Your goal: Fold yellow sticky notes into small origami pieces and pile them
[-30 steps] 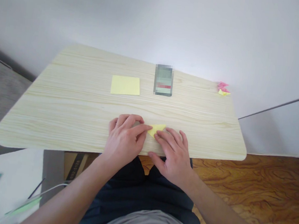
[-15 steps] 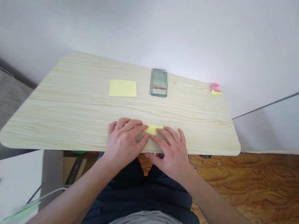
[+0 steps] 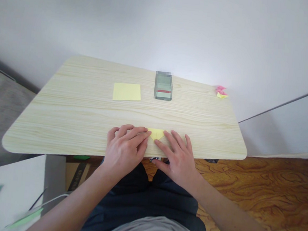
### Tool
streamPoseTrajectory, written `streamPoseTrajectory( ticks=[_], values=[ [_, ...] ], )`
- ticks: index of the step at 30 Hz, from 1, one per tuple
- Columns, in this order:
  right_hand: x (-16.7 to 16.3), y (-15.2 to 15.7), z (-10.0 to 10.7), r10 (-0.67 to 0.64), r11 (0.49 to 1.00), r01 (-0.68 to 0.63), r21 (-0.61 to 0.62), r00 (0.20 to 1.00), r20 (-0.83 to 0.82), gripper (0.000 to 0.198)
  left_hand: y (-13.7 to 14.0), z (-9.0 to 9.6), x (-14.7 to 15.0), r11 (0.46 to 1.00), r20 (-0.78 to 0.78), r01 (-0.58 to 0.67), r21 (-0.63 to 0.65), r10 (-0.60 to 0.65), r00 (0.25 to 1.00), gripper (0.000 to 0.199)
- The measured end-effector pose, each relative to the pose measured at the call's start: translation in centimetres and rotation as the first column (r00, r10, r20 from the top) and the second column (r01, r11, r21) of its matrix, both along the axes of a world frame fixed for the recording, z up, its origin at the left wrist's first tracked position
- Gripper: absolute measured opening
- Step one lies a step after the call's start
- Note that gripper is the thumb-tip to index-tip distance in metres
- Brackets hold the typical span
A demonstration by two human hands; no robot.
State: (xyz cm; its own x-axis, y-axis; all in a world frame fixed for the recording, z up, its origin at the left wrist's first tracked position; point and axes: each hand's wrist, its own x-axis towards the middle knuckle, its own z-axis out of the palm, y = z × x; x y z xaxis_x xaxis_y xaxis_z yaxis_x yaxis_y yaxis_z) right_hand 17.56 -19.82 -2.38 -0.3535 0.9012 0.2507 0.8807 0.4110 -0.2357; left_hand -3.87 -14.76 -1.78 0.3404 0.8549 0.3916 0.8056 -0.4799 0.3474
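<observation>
The folded yellow paper (image 3: 156, 133) lies near the front edge of the tabletop (image 3: 68, 122). It should be very light, thin and easily creased, stiffer where layered, so best steadied gently at its corners. On the left hand (image 3: 126, 147) the fingers bunch at its left corner, pinching or merely pressing, I cannot tell; on the right hand (image 3: 179, 154) they spread, touching its right corner and lower point. Farther back lies a yellow sheet (image 3: 127, 92)

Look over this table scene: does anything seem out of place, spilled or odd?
One thing: the dark-framed rectangle near the far edge of the table shows as coarse squares, unlike the plain yellow sheet left of it. No spill shows.
</observation>
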Motion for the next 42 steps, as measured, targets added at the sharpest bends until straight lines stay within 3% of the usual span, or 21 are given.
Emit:
streamPoseTrajectory(
  ticks=[13, 22, 28, 35, 42],
  values=[
    [0.3, -0.4, -0.3, 0.033, 0.999, -0.033, 0.041, 0.999, 0.015, 0.061, -0.3, -0.1, -0.5, 0.998, 0.022, 0.048, 0.027, -0.049, 0.999, 0.026],
    [0.7, -1.0, -1.2, 0.049, 0.991, -0.034, 0.132, 0.992, -0.114, 0.032, -2.3, -0.4, -1.6, 0.980, 0.026, 0.191, 0.049, -0.193, 0.981, 0.029],
    [1.2, -0.8, -1.4, 0.158, 0.976, -0.120, 0.184, 0.965, -0.211, 0.020, -2.6, -0.2, -1.5, 0.967, 0.038, 0.250, 0.041, -0.252, 0.967, 0.021],
    [1.3, 0.7, -0.3, 0.248, 0.948, -0.165, 0.272, 0.920, -0.304, 0.019, -1.2, -0.2, -0.4, 0.950, 0.248, 0.310, 0.041, -0.310, 0.918, 0.020],
    [0.8, 4.8, 2.3, 0.204, 0.907, -0.045, 0.419, 0.917, -0.344, 0.017, 3.1, 2.7, 1.4, 0.928, 0.472, 0.363, -0.084, -0.284, 0.835, 0.023]
  ],
)
